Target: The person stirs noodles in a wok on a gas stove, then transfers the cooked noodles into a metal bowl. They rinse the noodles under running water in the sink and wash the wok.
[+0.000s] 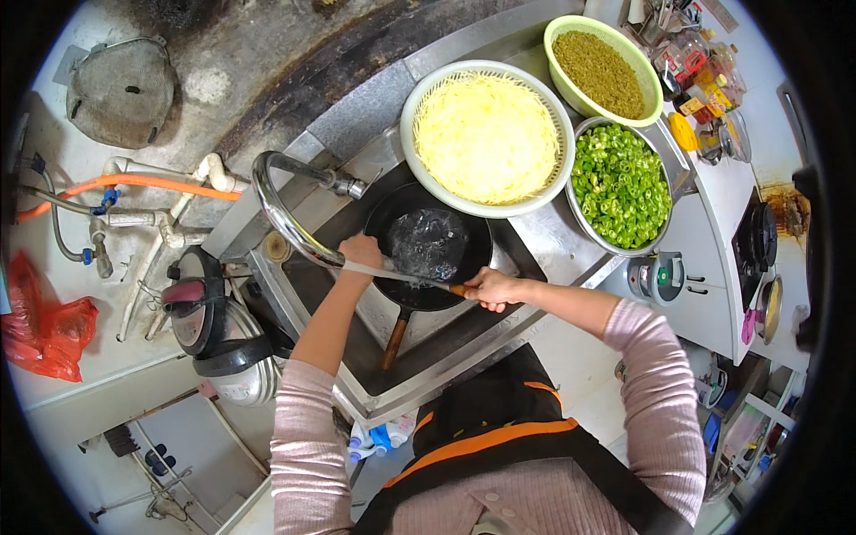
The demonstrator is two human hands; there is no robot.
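Note:
My right hand grips the wooden handle of a metal kitchen tool, whose head I cannot make out. The tool reaches left across a black wok in the steel sink. Water ripples inside the wok, and its wooden handle points towards me. My left hand is at the wok's left rim, beside the stream from the curved chrome faucet; its fingers are partly hidden, and whether it holds something is unclear.
A white basket of pale shreds, a steel bowl of chopped green peppers and a green basket of brownish chopped food stand beyond the sink. Bottles crowd the far right. Left of the sink are a pressure cooker and an orange hose.

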